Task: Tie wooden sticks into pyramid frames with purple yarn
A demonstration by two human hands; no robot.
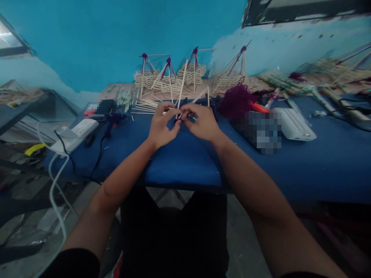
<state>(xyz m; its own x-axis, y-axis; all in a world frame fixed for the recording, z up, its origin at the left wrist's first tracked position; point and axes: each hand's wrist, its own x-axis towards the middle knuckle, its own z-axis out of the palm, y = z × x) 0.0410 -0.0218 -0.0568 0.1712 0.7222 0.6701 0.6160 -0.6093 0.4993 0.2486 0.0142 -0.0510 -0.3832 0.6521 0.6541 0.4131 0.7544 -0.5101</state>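
Over the blue table (182, 170), my left hand (164, 125) and my right hand (203, 122) meet, fingertips almost touching. Between them stand thin pale wooden sticks (182, 87), leaning upward, with a bit of purple yarn (177, 121) at their lower end. My left thumb and fingers close around that yarn-wrapped end. The fingers of my right hand are pinched together beside it; the exact strand in them is too small to make out. Loose wooden sticks (147, 105) lie just left of my left hand.
Behind stand several stick structures (168, 79) with purple-tied tops. To the right are a purple yarn bundle (236, 100), a blurred-out dark box (257, 131) and a white device (294, 123). A glue gun (111, 122) and a power strip (75, 135) with cords lie left.
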